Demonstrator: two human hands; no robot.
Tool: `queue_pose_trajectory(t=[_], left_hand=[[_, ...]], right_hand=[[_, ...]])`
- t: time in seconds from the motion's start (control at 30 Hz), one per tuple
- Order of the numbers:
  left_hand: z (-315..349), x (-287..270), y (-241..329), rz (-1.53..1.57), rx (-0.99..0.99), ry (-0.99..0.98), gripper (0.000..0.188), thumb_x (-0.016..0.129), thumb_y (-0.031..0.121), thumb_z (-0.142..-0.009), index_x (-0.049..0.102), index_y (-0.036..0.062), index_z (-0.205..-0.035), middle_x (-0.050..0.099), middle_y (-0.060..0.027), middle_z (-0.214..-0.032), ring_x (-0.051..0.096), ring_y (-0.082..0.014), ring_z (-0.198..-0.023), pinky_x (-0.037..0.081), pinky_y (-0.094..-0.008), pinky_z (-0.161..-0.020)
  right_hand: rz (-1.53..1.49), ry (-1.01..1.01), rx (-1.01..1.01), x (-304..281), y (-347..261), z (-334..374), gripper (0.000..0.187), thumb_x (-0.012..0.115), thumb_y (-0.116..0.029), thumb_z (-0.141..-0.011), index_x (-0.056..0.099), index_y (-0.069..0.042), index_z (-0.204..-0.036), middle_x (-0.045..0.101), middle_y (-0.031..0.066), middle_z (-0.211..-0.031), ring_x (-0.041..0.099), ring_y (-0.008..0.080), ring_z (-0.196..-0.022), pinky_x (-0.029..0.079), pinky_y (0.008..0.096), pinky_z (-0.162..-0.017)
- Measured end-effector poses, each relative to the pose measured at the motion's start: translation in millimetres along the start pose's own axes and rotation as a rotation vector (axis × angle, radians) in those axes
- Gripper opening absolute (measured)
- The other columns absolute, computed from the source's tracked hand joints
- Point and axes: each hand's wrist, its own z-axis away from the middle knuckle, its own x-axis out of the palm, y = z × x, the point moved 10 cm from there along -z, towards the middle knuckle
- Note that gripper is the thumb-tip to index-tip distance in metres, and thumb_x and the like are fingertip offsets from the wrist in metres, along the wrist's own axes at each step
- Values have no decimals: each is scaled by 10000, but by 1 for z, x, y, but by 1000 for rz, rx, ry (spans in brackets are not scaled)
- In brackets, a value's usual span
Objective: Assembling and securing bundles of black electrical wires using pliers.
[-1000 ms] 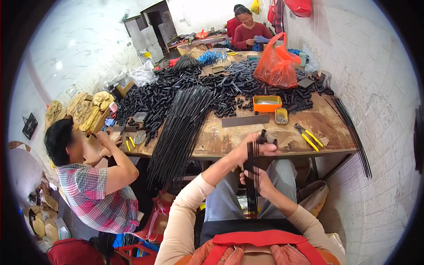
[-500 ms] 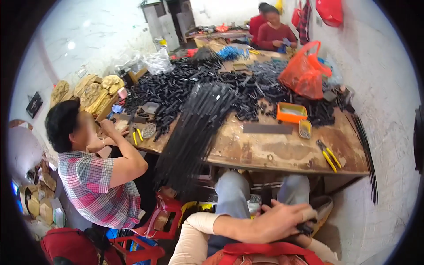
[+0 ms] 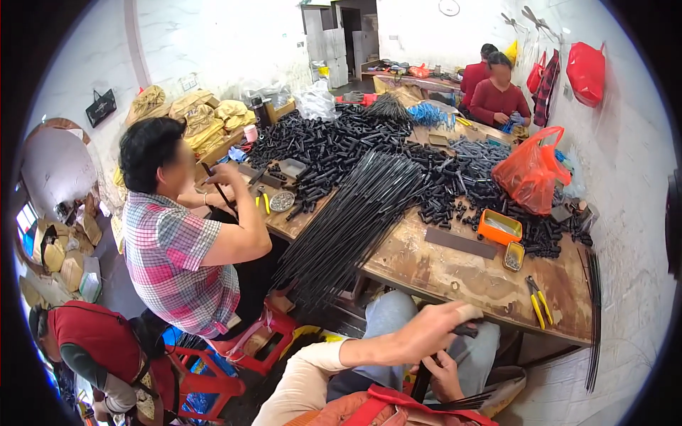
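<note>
While left hand [image 3: 433, 332] grips black piece [image 3: 466, 331], nearer worktop [image 3: 483, 284] | right hand [image 3: 446, 378]: fingers curled around black rods [image 3: 422, 383] | long axis roughly worktop-ward

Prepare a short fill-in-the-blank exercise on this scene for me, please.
In the picture, the left hand appears ____ (above/below) the right hand.
The thick bundle of rods overhanging the table is coloured ____.
The pliers nearest the right wall have ____ handles.
The large bag hanging on that wall is coloured ____.
Missing words: above; black; yellow; red.
</note>
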Motion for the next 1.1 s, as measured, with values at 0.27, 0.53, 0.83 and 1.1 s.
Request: queue_pose_trajectory(t=[0.27,0.53,0.83,1.1], left_hand=[[16,-21,-122,373,-236,415,168,579,15,-908,614,-46,-1061,688,-112,-977,669,-198,-943,534,-292,-845],[73,46,-181,1018,-535,550,228,551,99,-946,562,-41,-1125,629,-128,-1035,651,-268,-1002,543,-321,-876],[75,73,-178,1119,-606,435,276,564,154,-948,549,-7,-1171,629,-102,-1041,657,-232,-962,547,-357,-852],[84,80,-194,1121,-591,447,267,558,158,-953,553,0,-1167,640,-98,-1032,659,-188,-910,548,-315,-804]], right_hand=[[-70,40,46,-6,1,9,177,584,-133,-921,561,21,-1005,641,100,-877,652,182,-779,532,303,-714],[-80,31,67,-3,9,39,170,573,-96,-913,557,20,-1036,645,103,-895,659,195,-794,521,312,-735],[-115,18,107,0,15,39,209,579,-136,-933,561,27,-1062,632,88,-907,640,173,-815,514,292,-762],[-188,24,105,-5,17,40,238,579,-145,-940,553,34,-1094,619,101,-937,634,186,-826,519,305,-774]])
